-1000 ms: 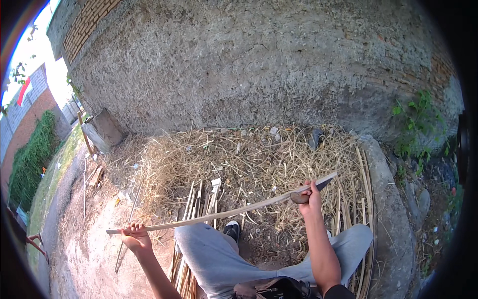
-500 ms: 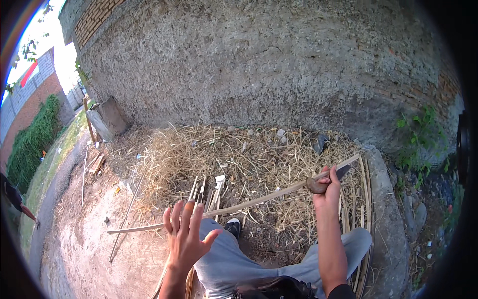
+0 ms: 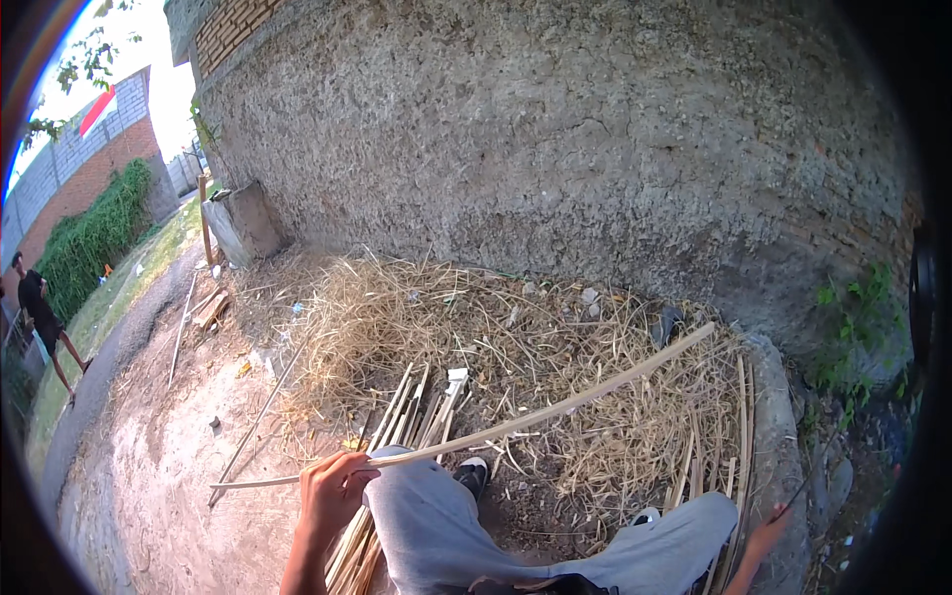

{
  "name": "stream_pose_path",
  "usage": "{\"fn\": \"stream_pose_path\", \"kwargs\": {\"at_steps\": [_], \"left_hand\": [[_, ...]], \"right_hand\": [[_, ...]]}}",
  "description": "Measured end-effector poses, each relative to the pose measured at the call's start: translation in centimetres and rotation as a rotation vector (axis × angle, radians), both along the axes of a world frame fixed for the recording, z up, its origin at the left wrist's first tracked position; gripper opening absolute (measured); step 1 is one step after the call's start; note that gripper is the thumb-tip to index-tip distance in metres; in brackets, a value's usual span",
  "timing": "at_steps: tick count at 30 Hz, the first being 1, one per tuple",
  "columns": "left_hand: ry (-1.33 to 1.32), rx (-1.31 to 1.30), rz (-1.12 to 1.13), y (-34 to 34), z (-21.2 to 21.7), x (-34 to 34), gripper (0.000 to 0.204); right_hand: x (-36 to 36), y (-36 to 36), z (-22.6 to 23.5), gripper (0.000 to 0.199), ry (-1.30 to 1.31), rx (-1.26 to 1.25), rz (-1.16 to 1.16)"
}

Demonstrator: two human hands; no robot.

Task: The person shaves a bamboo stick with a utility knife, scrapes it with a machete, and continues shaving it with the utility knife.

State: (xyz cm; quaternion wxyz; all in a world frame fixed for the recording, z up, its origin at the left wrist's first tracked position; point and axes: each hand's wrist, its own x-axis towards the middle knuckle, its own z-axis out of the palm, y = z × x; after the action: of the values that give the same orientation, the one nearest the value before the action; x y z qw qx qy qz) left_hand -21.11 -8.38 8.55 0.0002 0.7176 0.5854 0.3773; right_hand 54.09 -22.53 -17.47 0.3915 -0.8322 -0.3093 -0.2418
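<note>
A long, pale, slightly curved strip of split wood, likely bamboo (image 3: 555,409), stretches across the view above my knees. My left hand (image 3: 335,486) is closed around it near its left end. The strip's right end rises free in front of the wall. Far to the lower right, beside my right knee, is my right hand (image 3: 766,534), partly blurred. It grips a knife, whose thin dark blade (image 3: 811,478) points up and to the right; the handle is mostly hidden. More split strips (image 3: 402,412) lie in a bundle by my left leg.
Straw-like shavings (image 3: 367,317) cover the ground before a rough grey wall (image 3: 516,149). A low concrete edge (image 3: 773,416) runs along the right, with more strips (image 3: 742,426) beside it. A thin stick (image 3: 260,421) lies at left. Another person (image 3: 42,312) stands far left.
My left hand has gone from open and raised to closed on the strip. My right hand has let go of the strip and swung down to the right with the knife. The view has shifted left.
</note>
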Motion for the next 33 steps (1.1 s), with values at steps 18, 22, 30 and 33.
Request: {"fn": "stream_pose_path", "kwargs": {"at_steps": [18, 22, 30, 33], "left_hand": [[-0.067, 0.093, 0.265, 8.0, -6.1, 2.8, 0.017], [-0.08, 0.125, 0.275, 8.3, -6.1, 3.1, 0.018], [-0.053, 0.051, 0.287, 8.6, -6.2, 3.4, 0.02], [-0.062, 0.016, 0.278, 8.5, -6.1, 3.3, 0.02]], "right_hand": [[-12.8, 1.2, -11.0, 0.031, 0.464, -0.914, -0.157], [-13.1, 1.7, -11.5, 0.031, 0.469, -0.935, -0.134], [-12.7, 2.5, -11.3, 0.03, 0.455, -0.975, -0.11], [-12.4, 2.6, -11.4, 0.03, 0.45, -0.982, -0.105]]}}
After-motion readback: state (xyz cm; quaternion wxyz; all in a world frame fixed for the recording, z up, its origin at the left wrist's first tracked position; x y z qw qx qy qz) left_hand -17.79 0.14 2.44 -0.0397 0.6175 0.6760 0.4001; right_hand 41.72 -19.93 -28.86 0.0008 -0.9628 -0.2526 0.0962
